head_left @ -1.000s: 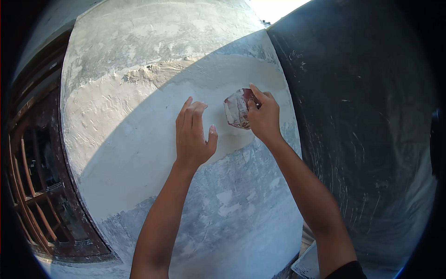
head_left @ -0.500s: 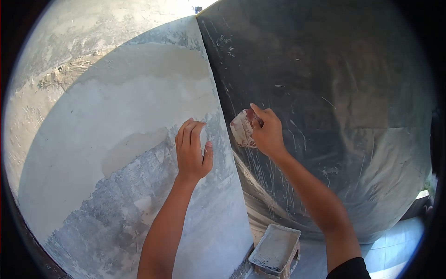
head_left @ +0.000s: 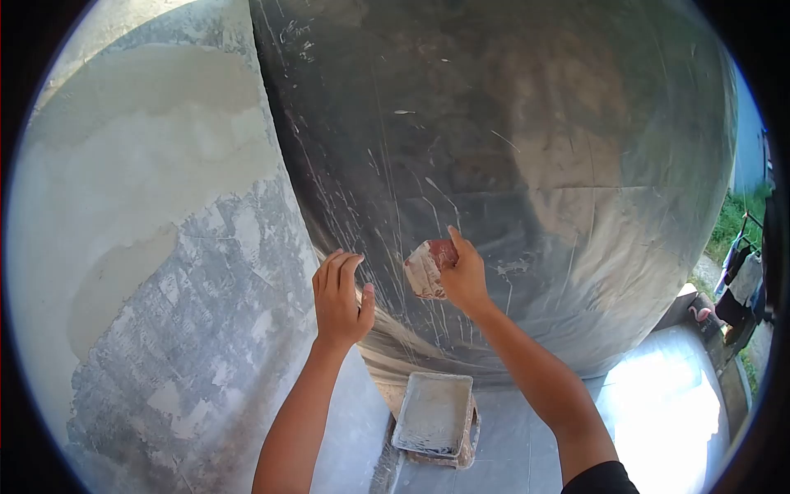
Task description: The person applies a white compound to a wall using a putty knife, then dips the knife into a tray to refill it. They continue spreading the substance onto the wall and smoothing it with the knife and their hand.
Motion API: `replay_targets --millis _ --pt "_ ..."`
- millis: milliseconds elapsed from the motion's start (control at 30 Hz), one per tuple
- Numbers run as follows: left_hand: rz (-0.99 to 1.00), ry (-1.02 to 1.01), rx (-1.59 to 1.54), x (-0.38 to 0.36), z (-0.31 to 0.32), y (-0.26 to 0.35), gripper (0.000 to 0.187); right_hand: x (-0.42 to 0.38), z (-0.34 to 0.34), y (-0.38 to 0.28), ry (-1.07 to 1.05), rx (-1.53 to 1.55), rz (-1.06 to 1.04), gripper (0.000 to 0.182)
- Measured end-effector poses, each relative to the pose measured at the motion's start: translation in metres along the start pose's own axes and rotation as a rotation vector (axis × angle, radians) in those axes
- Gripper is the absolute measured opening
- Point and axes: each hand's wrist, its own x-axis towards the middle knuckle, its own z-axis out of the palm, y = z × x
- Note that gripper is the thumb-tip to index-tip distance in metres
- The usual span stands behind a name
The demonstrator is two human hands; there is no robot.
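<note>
My right hand [head_left: 466,276] grips a flat, reddish scraper [head_left: 425,270] smeared with pale plaster, its index finger stretched along the top. The scraper is in front of the dark sheet. My left hand [head_left: 337,300] is raised with bent fingers, the thumb apart from them, and nothing shows in it. It is near the edge of the grey wall [head_left: 206,272], which has smooth pale areas above and rough, patchy ones below. Whether it touches anything cannot be made out.
A dark sheet [head_left: 494,148] with white drips hangs on the right. Below, a plaster-coated tray [head_left: 434,416] rests on a small stand on the tiled floor [head_left: 518,436]. Clothes and greenery [head_left: 731,222] show at the far right.
The view has turned right and down, so wall and tray sit further left. The scraper in my right hand is lower and further from the wall edge. My left hand stays raised.
</note>
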Motion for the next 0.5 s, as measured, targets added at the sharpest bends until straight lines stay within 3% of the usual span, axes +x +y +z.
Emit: replay_targets --millis 133,300,433,500 --pt "-0.066 -0.028 -0.112 -0.041 0.030 0.002 0.039 -0.032 0.002 0.032 0.005 -0.090 0.009 0.056" --pt "-0.184 -0.148 -0.231 -0.111 0.066 0.013 0.040 -0.085 0.015 0.081 -0.055 -0.097 0.216 0.054" --pt "-0.321 -0.257 -0.279 -0.173 0.097 0.024 0.043 -0.131 0.033 0.139 -0.082 -0.132 0.247 0.052" --pt "-0.391 -0.331 -0.301 -0.205 0.110 0.027 0.045 -0.153 0.038 0.162 -0.101 -0.121 0.379 0.049"
